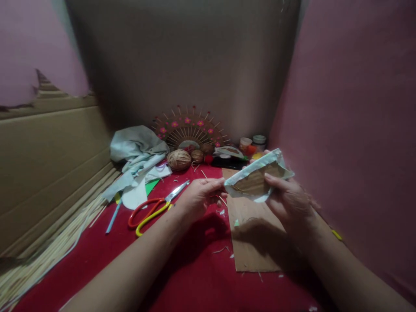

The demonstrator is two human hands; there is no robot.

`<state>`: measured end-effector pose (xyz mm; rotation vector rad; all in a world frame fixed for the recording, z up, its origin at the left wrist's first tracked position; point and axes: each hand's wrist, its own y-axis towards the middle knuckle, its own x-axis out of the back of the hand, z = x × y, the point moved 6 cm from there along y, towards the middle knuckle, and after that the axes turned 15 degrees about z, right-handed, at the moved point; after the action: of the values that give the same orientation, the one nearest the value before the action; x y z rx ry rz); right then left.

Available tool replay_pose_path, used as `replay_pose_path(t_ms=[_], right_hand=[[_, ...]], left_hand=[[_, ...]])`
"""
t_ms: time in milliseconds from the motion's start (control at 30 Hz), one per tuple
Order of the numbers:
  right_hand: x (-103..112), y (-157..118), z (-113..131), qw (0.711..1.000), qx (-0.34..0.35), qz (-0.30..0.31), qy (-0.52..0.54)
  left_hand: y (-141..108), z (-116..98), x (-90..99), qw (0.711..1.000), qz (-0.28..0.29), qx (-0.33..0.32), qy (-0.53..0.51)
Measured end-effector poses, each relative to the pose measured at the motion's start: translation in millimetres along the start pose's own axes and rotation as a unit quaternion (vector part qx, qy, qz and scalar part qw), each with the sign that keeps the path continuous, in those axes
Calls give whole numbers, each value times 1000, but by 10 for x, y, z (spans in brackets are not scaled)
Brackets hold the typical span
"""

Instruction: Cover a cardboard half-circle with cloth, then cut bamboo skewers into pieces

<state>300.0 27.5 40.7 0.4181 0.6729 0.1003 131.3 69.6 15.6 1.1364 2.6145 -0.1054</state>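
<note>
A piece of brown cardboard [255,180] with pale cloth folded over its edges is held up above the table. My right hand [287,197] grips its right part, thumb on the brown face and fingers behind. At its left corner, my left hand [206,193] pinches the cloth edge between thumb and fingers. Below the piece lies a flat cardboard sheet [253,242]. Scissors [159,208] with one red and one yellow handle lie left of my left hand, blades partly apart.
Crumpled pale cloth [139,147] lies at the back left beside twine balls [179,159]. A flower-painted fan [188,123] stands behind them. Small jars [259,141] sit at the back right. Thin sticks [65,247] line the cardboard wall [52,164]. Scraps dot the red cloth [191,268].
</note>
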Motion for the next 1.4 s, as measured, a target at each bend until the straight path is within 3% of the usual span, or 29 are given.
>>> replay_pose_path(t_ms=[267, 367, 433, 533, 600, 667, 867, 1167, 1400], right_hand=[[15, -10, 1, 1000, -2, 14, -16], [-6, -26, 9, 1000, 2, 10, -19], [-25, -39, 10, 1000, 7, -1, -19], [-45, -55, 0, 999, 11, -22, -21], [-55, -61, -13, 999, 9, -25, -27], [-64, -66, -21, 999, 8, -16, -38], [-89, -99, 25, 993, 26, 28, -110], [-202, -187, 90, 956, 90, 76, -268], [-206, -237, 76, 941, 86, 57, -323]], left_hand=[[-2, 5, 35, 998, -17, -15, 54], [-33, -75, 3, 983, -67, -43, 165], [-79, -160, -37, 948, -121, -76, 284], [-152, -271, -157, 853, -184, -147, 466], [-177, -289, -233, 790, -203, -184, 548], [-179, -273, -266, 756, -208, -199, 588], [-142, -219, -232, 774, -205, -172, 574], [-120, -198, -236, 750, -219, -160, 604], [-110, -144, -283, 748, -191, -138, 621]])
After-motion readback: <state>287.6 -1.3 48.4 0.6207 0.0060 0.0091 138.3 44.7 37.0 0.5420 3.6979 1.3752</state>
